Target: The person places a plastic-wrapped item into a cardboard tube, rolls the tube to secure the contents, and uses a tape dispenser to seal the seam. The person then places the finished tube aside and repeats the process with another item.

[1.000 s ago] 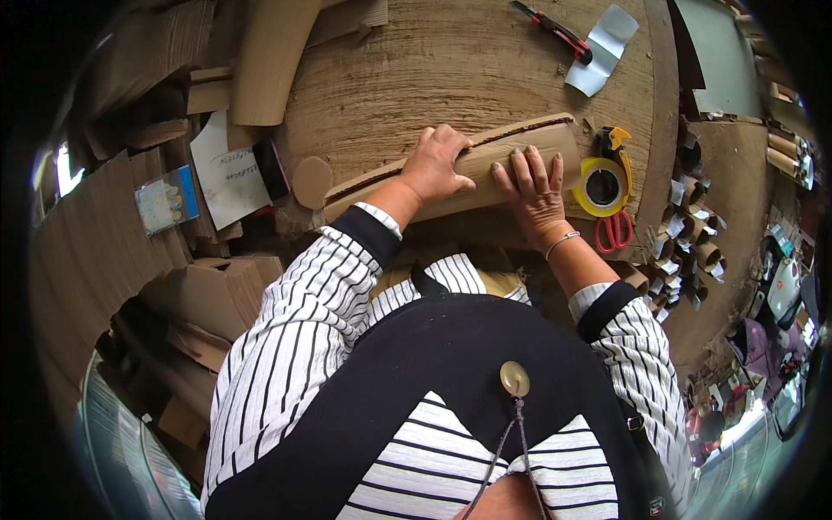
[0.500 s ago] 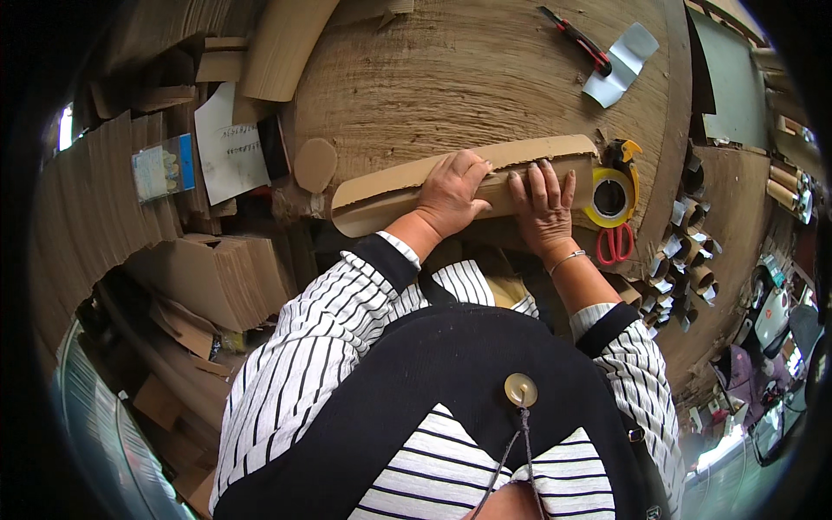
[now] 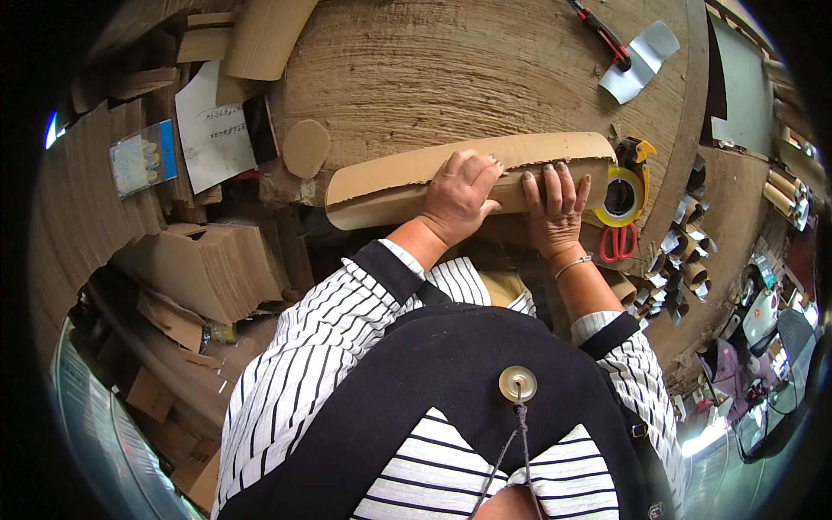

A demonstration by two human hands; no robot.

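A sheet of brown cardboard rolled into a long tube (image 3: 386, 186) lies across the near edge of the wooden table. Its rough-cut edge runs lengthwise along the top. My left hand (image 3: 459, 195) is closed over the middle of the roll, fingers bent at that edge. Toward the right end, my right hand (image 3: 556, 208) holds the roll with fingers laid over it, slightly spread. The underside of the roll is hidden. Close to its right end are a yellow tape roll (image 3: 639, 192) on a dispenser and red-handled scissors (image 3: 618, 244).
A red-and-black utility knife (image 3: 607, 39) touches a white paper piece (image 3: 643, 61) at the far right. A round cardboard disc (image 3: 306, 148) lies left of the roll. Cardboard stacks (image 3: 208, 269) stand at left. Several small tubes (image 3: 685, 251) are bundled at right, below the table edge.
The view has shifted slightly, so the table things appear displaced. Both hands stay on the cardboard roll, which appears turned a little, showing more of its upper flap.
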